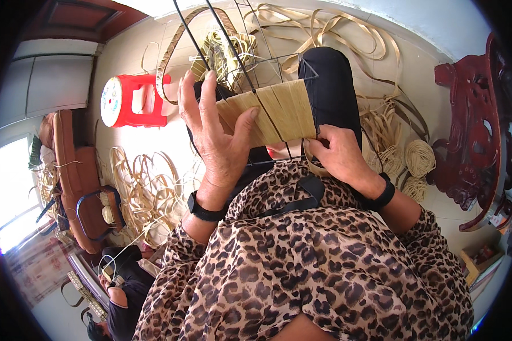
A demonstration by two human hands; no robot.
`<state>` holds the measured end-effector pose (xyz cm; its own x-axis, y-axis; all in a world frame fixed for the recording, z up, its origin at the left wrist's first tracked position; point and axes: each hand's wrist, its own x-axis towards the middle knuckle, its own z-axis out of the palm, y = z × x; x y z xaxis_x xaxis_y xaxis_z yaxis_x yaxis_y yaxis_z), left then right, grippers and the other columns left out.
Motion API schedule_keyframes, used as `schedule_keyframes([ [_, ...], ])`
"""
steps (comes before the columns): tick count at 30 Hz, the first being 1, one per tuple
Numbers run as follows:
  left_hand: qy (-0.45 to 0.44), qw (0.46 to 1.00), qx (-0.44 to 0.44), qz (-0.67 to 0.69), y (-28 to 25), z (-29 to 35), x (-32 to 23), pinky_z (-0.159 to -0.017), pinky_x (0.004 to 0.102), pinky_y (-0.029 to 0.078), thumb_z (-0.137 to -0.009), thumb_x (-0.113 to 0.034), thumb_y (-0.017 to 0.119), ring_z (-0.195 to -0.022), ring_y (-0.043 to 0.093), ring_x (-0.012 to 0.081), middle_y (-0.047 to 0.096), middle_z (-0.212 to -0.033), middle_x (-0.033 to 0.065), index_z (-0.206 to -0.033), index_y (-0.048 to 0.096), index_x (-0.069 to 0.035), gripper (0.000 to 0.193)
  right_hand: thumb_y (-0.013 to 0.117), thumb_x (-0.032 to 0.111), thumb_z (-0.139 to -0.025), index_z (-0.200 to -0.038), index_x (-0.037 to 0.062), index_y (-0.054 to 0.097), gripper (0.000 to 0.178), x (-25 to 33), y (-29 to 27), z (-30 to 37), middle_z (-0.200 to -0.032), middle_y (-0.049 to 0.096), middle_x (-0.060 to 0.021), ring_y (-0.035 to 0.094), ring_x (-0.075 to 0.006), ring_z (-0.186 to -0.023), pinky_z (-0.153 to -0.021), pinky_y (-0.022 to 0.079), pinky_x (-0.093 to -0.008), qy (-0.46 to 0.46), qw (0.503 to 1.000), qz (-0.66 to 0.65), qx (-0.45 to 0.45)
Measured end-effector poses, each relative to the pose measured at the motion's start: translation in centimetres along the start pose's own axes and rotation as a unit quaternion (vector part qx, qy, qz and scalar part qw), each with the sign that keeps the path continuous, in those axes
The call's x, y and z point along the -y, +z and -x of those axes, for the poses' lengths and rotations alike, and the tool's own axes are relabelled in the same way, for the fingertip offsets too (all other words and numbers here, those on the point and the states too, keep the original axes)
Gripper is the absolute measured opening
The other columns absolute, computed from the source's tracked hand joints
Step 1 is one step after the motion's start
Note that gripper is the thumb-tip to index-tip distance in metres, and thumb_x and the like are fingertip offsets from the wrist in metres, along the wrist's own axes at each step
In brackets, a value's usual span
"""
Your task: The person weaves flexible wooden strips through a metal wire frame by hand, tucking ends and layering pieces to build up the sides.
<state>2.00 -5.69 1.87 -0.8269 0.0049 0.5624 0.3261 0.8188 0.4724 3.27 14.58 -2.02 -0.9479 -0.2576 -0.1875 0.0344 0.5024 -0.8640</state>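
Note:
A black wire frame [242, 62] rests across my lap, partly wrapped with flat, pale tan strips that form a tight band [287, 111]. My left hand [216, 139] is at the band's left end, its fingers stretched out and spread, with the thumb lying on the wrapped strips. At the band's lower right corner, my right hand [341, 150] is closed, thumb and forefinger pinching a tan strip [313, 159] beside the wire edge. The rest of that strip hangs toward my lap, and its end cannot be made out.
A red stool [136, 101] stands at the left. Loose tan strips [145, 190] lie on the floor there, with more coils [335, 28] at the far right. Twine bundles [420, 158] sit near a carved dark red chair [469, 131]. Another person [125, 301] is at the lower left.

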Motion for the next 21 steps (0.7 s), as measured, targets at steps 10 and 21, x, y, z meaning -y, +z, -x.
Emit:
schedule_keyframes([
  [10, 0.071, 0.991, 0.036, -0.105, 2.0, -2.6, -2.4, -0.101, 0.0551, 0.018, -0.070, -0.020, 0.071, -0.132, 0.013, 0.0426, 0.029, -0.137, 0.0181, -0.087, 0.070, -0.022, 0.017, 0.063, 0.020, -0.074, -0.070, -0.0049, 0.058, 0.025, 0.2, -0.6, 0.3, -0.063, 0.056, -0.0186, 0.057, -0.0314, -0.057, -0.054, 0.043, -0.0368, 0.007, 1.000, 0.026, 0.001],
  [21, 0.044, 0.989, 0.073, -0.124, 1.4, -2.3, -3.2, -0.099, 0.0576, 0.016, -0.072, -0.018, 0.070, -0.131, 0.012, 0.0423, 0.036, -0.130, 0.0159, -0.078, 0.069, -0.019, 0.006, 0.062, 0.019, -0.076, -0.074, -0.0051, 0.054, 0.026, -1.0, -0.3, 0.8, -0.062, 0.050, -0.0160, 0.048, -0.0212, -0.051, -0.049, 0.038, -0.0328, -0.039, 0.998, 0.041, -0.001],
])
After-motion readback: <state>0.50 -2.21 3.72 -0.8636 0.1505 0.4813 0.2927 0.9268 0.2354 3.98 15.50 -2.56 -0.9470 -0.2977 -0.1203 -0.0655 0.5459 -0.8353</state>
